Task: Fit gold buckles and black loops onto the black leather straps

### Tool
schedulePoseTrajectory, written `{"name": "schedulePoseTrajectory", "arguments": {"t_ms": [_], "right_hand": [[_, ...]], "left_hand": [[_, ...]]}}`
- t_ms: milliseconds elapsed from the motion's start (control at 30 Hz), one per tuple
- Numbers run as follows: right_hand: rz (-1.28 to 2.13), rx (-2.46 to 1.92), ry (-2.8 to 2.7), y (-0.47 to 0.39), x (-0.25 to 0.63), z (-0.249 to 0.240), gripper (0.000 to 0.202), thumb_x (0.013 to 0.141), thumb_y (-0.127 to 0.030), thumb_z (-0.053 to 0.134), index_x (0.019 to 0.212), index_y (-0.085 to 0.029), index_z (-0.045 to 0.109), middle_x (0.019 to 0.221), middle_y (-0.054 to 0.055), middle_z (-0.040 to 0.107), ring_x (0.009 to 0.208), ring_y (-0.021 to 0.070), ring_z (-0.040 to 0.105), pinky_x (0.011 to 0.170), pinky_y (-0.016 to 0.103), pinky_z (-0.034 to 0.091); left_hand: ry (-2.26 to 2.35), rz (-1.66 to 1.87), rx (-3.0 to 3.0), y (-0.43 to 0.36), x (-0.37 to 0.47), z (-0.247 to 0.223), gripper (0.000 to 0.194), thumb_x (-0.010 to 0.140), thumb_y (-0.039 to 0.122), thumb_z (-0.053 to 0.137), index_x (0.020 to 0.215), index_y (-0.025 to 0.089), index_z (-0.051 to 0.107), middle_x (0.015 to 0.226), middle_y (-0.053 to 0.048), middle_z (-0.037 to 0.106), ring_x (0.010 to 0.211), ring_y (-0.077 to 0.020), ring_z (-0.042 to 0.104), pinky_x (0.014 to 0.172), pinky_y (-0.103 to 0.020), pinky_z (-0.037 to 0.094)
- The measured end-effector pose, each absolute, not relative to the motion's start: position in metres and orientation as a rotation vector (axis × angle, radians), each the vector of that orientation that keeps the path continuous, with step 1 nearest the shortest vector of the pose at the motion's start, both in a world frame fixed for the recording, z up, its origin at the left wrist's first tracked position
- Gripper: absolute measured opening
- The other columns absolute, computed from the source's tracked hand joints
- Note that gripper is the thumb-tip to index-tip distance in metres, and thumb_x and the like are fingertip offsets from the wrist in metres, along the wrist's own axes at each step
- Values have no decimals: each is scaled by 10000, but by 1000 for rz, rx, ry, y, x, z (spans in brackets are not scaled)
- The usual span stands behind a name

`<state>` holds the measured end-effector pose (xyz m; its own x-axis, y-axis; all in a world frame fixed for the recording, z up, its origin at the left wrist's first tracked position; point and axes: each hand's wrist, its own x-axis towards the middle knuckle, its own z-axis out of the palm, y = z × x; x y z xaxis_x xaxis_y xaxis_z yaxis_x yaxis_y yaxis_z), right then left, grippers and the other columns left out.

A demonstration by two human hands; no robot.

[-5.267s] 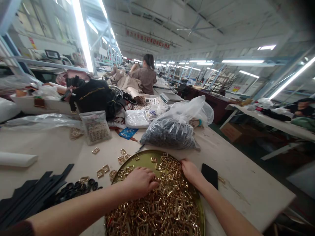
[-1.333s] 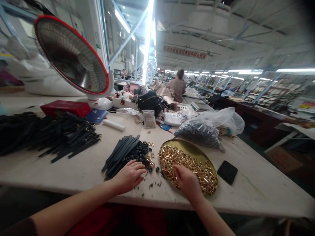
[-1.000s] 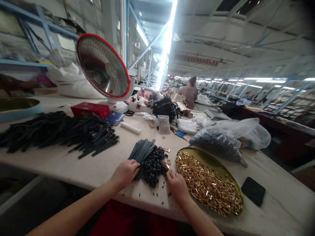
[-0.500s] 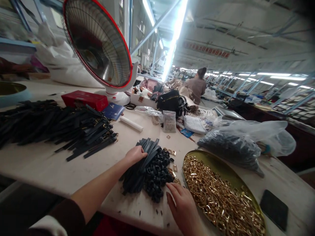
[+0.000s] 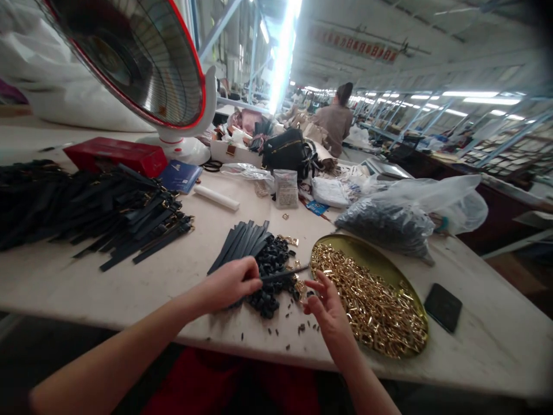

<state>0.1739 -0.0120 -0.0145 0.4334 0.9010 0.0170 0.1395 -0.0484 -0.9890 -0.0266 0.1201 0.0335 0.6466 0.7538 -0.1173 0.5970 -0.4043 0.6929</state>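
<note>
My left hand pinches a thin black strap, which sticks out to the right over the heap of small black loops. Under and behind that hand lies a bundle of black straps. My right hand is raised just right of the loops, fingers bent, thumb close to the fingertips. A small dark piece shows between them, too small to name. Several gold buckles lie loose beside the heap. Close behind my right hand is a round gold tray full of gold buckles.
A large pile of black straps with buckles covers the left. Behind it stand a red box and a red-rimmed fan heater. A plastic bag and a phone lie at right. A person is farther back.
My left hand has drawn a strap from the bundle and brought it right and nearer. My right hand has risen from the table beside the loops, its fingers now bent. The view has shifted.
</note>
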Motion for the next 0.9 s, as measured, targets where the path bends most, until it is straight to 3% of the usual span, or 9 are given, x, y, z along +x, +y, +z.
{"name": "schedulePoseTrajectory", "arguments": {"t_ms": [100, 167, 300, 433, 500, 600, 767, 900], "right_hand": [[958, -1446, -894, -27, 164, -8, 323, 731, -445, 610, 920, -186, 567, 679, -19, 566, 531, 104, 503, 556, 247, 440], [1025, -1480, -962, -39, 149, -12, 249, 733, -417, 612, 768, -176, 558, 569, -47, 504, 498, 100, 486, 522, 230, 414], [1032, -1608, -1301, -51, 137, -27, 203, 832, -360, 473, 797, -180, 558, 625, -16, 557, 552, 125, 535, 516, 227, 423], [262, -2066, -1743, -35, 170, -31, 204, 878, -263, 389, 902, -172, 571, 838, 51, 609, 755, 155, 578, 687, 247, 437], [132, -2152, -1805, -21, 186, -32, 167, 858, -234, 432, 904, -161, 575, 895, 79, 598, 787, 174, 577, 724, 269, 420], [88, -2211, -1876, -7, 192, -36, 105, 821, -218, 499, 830, -160, 586, 857, 87, 593, 767, 190, 581, 699, 274, 404], [29, -2276, -1967, -10, 187, -38, 125, 822, -255, 514, 759, -172, 584, 811, 72, 597, 720, 182, 580, 650, 266, 385], [-60, -2327, -2005, -7, 186, -28, 205, 837, -351, 496, 845, -168, 588, 822, 87, 604, 742, 201, 586, 637, 277, 384]], "left_hand": [[832, 100, 1877, 66, -31, 33, 97, 723, 272, 504, 770, 191, 532, 652, 42, 548, 598, -122, 505, 524, -194, 354], [774, 55, 1702, 38, -31, 20, 134, 747, 283, 463, 804, 182, 532, 639, 47, 516, 548, -106, 487, 495, -189, 355], [787, 29, 1474, 6, -27, -10, 263, 813, 385, 351, 679, 177, 442, 516, 66, 440, 374, -60, 359, 372, -174, 261], [907, 133, 1173, -8, -25, -14, 224, 808, 382, 362, 731, 179, 413, 533, 61, 499, 354, -43, 385, 362, -154, 257], [932, 204, 1034, -12, -23, -9, 191, 806, 351, 376, 757, 173, 426, 550, 59, 511, 375, -37, 404, 374, -143, 272], [945, 268, 915, -14, -20, -2, 145, 783, 277, 405, 836, 159, 470, 548, 65, 498, 388, -36, 399, 379, -140, 284], [974, 278, 835, -12, -24, -4, 224, 715, 218, 466, 927, 151, 494, 596, 57, 516, 425, -43, 428, 395, -149, 313], [971, 274, 804, -6, -22, -7, 269, 695, 223, 480, 953, 150, 503, 631, 53, 513, 448, -43, 442, 406, -153, 316]]}}
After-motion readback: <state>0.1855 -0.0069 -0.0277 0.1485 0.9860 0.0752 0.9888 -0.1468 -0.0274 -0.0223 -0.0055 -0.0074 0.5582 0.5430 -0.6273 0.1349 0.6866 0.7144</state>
